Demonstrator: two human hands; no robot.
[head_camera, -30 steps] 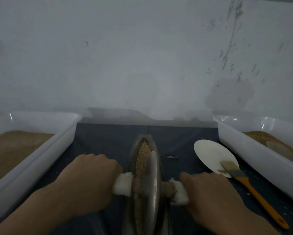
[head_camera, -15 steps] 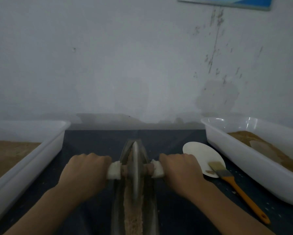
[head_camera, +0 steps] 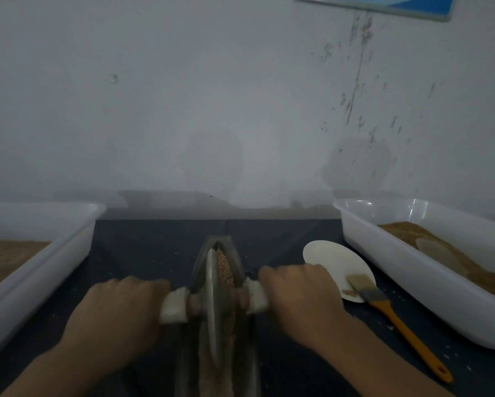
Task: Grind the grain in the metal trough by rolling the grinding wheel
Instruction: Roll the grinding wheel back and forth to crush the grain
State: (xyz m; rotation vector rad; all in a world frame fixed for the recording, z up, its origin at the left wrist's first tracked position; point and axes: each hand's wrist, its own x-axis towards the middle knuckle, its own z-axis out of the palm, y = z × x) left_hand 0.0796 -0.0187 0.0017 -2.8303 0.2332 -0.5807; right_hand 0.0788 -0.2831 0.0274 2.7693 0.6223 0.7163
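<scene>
Surroundings: white tub [head_camera: 34,270] of brown meal sitting at left on the dark table [head_camera: 143,253]; second white tub [head_camera: 429,282] sitting at right. Paper plate [head_camera: 332,259] lying beside the right hand [head_camera: 300,296], orange-handled brush [head_camera: 384,305] resting bristles on it. Metal trough [head_camera: 235,259] lying centre, running near to far; grinding wheel [head_camera: 212,299] standing upright in it, whole grain [head_camera: 224,270] showing at its far end. Left hand [head_camera: 117,313] and right hand gripping the white-wrapped axle, fingers curled round. Blue sign [head_camera: 384,4] hanging above, writing unreadable.

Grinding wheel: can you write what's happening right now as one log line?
step: grinding | left hand: holds left grip | right hand: holds right grip | grinding wheel: in metal trough | grain: whole at far end
</scene>
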